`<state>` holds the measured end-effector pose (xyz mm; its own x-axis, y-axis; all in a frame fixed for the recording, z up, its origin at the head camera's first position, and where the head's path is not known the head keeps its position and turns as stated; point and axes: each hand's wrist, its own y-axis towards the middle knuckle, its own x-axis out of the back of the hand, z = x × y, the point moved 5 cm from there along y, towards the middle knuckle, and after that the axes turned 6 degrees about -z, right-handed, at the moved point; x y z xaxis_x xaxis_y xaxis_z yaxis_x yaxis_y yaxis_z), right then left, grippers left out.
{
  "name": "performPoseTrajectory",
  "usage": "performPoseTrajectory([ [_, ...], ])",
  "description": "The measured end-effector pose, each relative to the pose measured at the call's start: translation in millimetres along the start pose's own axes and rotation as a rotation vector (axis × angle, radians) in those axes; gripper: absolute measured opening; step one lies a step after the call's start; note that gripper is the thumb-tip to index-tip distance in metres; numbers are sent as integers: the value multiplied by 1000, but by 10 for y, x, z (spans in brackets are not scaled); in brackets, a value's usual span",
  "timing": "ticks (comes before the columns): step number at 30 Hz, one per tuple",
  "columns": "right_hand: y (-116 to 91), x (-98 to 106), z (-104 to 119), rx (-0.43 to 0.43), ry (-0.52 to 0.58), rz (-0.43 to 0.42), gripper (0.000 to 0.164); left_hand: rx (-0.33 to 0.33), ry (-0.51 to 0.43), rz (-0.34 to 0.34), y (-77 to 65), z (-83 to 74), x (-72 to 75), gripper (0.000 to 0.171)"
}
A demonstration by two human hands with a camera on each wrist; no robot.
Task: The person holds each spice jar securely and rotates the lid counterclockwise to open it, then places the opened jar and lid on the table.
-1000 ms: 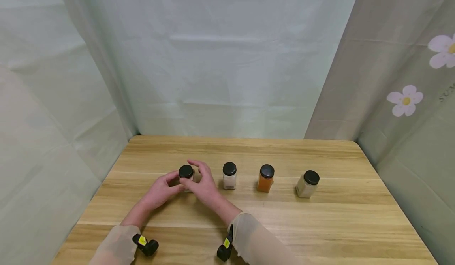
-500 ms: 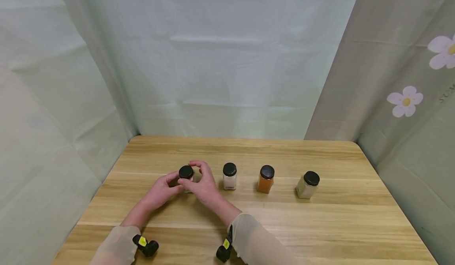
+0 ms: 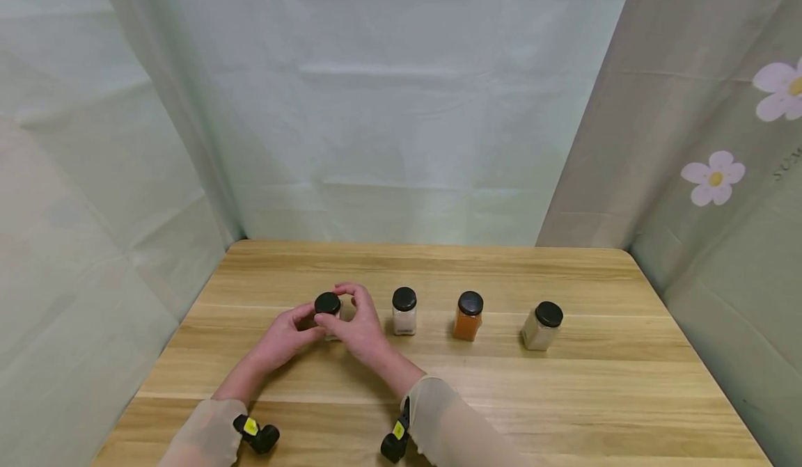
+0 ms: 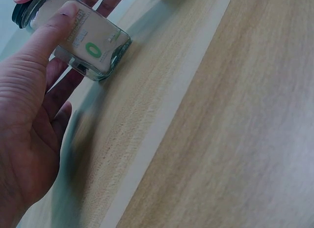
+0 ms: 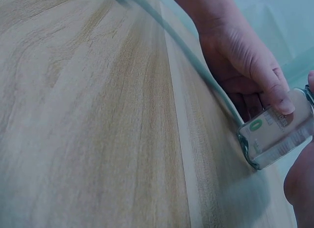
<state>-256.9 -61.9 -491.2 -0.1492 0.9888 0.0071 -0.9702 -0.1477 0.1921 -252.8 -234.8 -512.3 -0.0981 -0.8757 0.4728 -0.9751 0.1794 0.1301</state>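
A small clear spice jar [image 3: 333,336] with pale contents, a black lid [image 3: 328,303] and a green mark on its label stands between the two hands. My left hand [image 3: 282,342] grips its glass body; in the left wrist view the thumb [image 4: 49,34] lies across the label and the fingers wrap behind. My right hand [image 3: 362,329] holds the lid between thumb and fingers, its thumb crossing the front just below the top. In the right wrist view only parts of the right hand [image 5: 300,188] show at the right edge. Whether the jar's base touches the table is hard to tell.
Right of the hands, more black-lidded jars stand in a row on the wooden table [image 3: 595,397]: a white-filled jar [image 3: 404,319], an orange-filled jar [image 3: 467,325] and a beige-filled jar [image 3: 539,333]. Pale curtains [image 3: 401,105] enclose the back and both sides.
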Motion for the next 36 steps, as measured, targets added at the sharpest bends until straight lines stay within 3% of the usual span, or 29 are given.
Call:
performPoseTrajectory([
  [7, 0, -1, -7, 13, -10, 9, 47, 28, -2, -3, -2, 0, -2, 49],
  [36, -8, 5, 28, 97, -73, 50, 42, -4, -41, 13, 1, -3, -10, 50],
])
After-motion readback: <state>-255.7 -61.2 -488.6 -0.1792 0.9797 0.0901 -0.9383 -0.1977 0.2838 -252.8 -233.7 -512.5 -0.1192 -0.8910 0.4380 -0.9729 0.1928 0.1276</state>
